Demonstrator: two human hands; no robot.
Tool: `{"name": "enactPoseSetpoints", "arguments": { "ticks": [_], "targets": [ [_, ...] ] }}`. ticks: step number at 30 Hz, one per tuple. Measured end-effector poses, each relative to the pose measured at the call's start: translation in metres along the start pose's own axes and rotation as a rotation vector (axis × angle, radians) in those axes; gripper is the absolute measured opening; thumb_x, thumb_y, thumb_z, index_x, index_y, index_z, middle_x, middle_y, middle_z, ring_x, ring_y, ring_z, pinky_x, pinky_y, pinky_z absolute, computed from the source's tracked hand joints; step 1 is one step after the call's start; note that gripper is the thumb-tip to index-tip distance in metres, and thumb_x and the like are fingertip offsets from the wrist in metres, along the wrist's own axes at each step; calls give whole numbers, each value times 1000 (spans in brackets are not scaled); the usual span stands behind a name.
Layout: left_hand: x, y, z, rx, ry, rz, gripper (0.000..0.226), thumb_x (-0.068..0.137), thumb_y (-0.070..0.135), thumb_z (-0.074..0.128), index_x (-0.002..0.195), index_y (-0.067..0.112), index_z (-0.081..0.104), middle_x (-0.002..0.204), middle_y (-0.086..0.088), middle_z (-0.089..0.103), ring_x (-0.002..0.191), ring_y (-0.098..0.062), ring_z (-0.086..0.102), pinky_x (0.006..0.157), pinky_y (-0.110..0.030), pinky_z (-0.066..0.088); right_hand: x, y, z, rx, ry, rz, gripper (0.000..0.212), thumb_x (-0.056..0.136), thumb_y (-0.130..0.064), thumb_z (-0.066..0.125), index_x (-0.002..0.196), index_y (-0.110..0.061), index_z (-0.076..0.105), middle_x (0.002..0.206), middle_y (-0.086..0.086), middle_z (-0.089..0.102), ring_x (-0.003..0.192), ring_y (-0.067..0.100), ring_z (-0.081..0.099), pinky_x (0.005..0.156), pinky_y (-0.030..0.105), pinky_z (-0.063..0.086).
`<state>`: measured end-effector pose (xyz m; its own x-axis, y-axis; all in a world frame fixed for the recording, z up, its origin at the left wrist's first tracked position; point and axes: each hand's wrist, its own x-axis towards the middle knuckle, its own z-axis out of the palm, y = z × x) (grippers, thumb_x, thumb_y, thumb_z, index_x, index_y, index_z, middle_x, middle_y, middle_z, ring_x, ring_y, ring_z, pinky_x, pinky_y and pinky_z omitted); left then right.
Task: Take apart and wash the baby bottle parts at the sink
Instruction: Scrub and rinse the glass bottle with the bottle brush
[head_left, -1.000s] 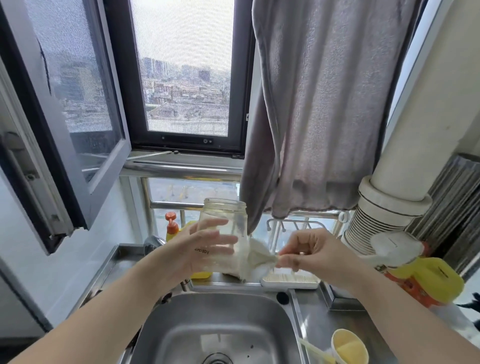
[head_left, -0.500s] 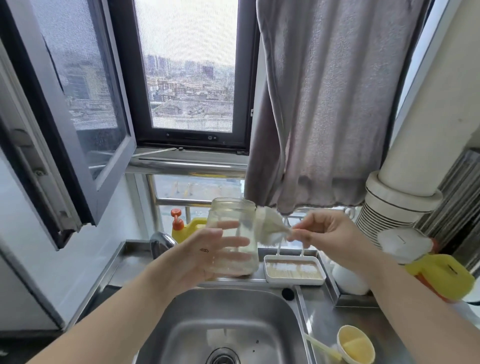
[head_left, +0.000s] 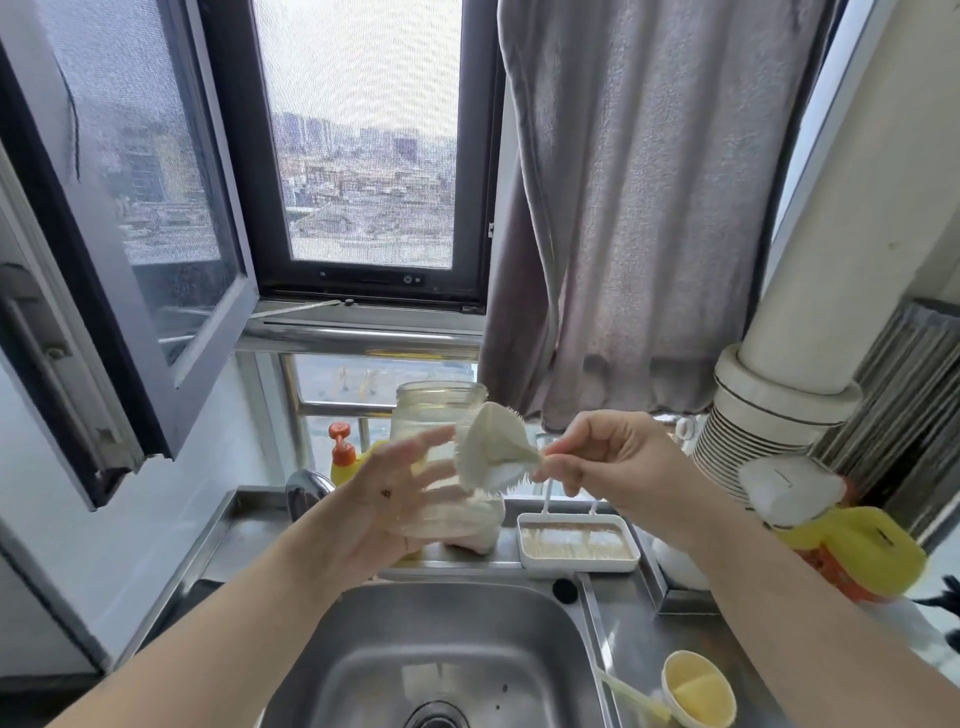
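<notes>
Clear wide-mouth glass baby bottle body (head_left: 441, 415) is held upright above the stainless steel sink basin (head_left: 441, 654), roughly frame centre, mouth up and uncapped. It is gripped by the left hand (head_left: 384, 499), fingers spread and wrapped across the near wall; the contact side is partly blurred.

Cream-white fan-shaped silicone bottle brush head (head_left: 491, 452) with short bristles is seen at 3 o'clock of the bottle, touching or just beside its outer wall near the shoulder; which cannot be told. It is outside the bottle. Its thin stem is pinched by the right hand (head_left: 618, 462), fingertips closed narrow on it, remaining fingers curled.

Around the sink:
- White rectangular tray (head_left: 576, 561) is set on the steel ledge at 4 o'clock of the bottle, just behind the basin rim.
- Yellow dispenser with orange pump top (head_left: 343, 454) is placed at 9 o'clock of the bottle, partly hidden behind the left hand.
- Chrome tap (head_left: 306, 491) is seen at 8 o'clock, just below the dispenser.
- Small yellow cup (head_left: 698, 691) is placed on the counter at 5 o'clock, well apart from the bottle.
- Yellow jug with white cap (head_left: 852, 545) is seen at far 3 o'clock.
- Grey cloth (head_left: 649, 208) is hung at 1 o'clock, above the right hand.
</notes>
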<state>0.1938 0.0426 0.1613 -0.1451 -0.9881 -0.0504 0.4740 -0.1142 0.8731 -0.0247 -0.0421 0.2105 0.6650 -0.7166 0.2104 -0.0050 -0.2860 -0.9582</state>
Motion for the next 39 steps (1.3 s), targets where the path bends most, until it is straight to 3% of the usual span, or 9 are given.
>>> {"name": "enactPoseSetpoints", "arguments": {
  "ticks": [6,12,15,18,22,25,28,33,39],
  "targets": [
    [0,-7,-1,68,158,-3,108,41,61,87,135,22,50,130,-23,56,114,-36,59,75,-43,57,-1,5,-4,6,17,0,6,64,-21,75,64,-17,70,74,13,72,55,10,57,54,18,46],
    [2,-1,8,162,132,-52,62,73,33,71,128,12,52,115,-12,68,96,-25,69,70,-36,60,-5,10,-1,-6,12,40,8,70,-8,75,70,-7,67,69,10,71,56,8,61,55,18,47],
    [0,-2,10,161,113,-50,80,53,30,90,121,8,55,98,-12,72,79,-24,71,59,-31,58,-13,14,5,-35,-48,57,10,71,-7,75,69,-7,65,64,3,70,59,9,62,55,15,47],
    [-6,-2,6,171,147,-16,108,28,40,96,123,13,53,103,-13,71,83,-26,71,62,-35,58,-20,13,-3,-200,-131,99,11,71,-10,79,68,-14,69,63,-1,68,66,14,63,63,18,49],
    [-9,-4,5,221,110,-20,108,34,48,94,128,18,51,118,-12,67,108,-32,64,95,-54,48,-9,8,-17,-142,75,44,13,62,-23,78,67,-13,71,69,7,71,58,11,61,61,22,50],
    [-9,-3,15,196,81,7,104,39,45,93,128,13,52,123,-17,62,113,-38,58,105,-62,31,-6,3,0,-59,10,-1,13,65,-17,76,70,-8,68,69,8,72,54,8,57,54,17,46],
    [-7,-4,7,209,125,-2,108,33,46,94,126,12,53,118,-16,65,104,-35,61,98,-57,42,-18,7,7,-175,-204,57,9,70,-10,78,70,-11,69,64,1,69,54,3,56,56,13,44],
    [-6,-6,-1,139,107,-17,106,41,46,93,132,14,49,119,-15,66,106,-32,65,82,-47,53,-8,12,-17,-94,56,53,12,60,-24,78,63,-15,71,70,9,72,58,11,60,58,21,49],
    [-9,-5,1,99,62,9,90,41,42,93,122,15,62,114,-15,67,96,-29,66,72,-37,57,-16,9,-2,-206,-179,35,10,72,-6,78,70,-9,69,62,-2,67,57,4,57,57,14,44]
  ]
}}
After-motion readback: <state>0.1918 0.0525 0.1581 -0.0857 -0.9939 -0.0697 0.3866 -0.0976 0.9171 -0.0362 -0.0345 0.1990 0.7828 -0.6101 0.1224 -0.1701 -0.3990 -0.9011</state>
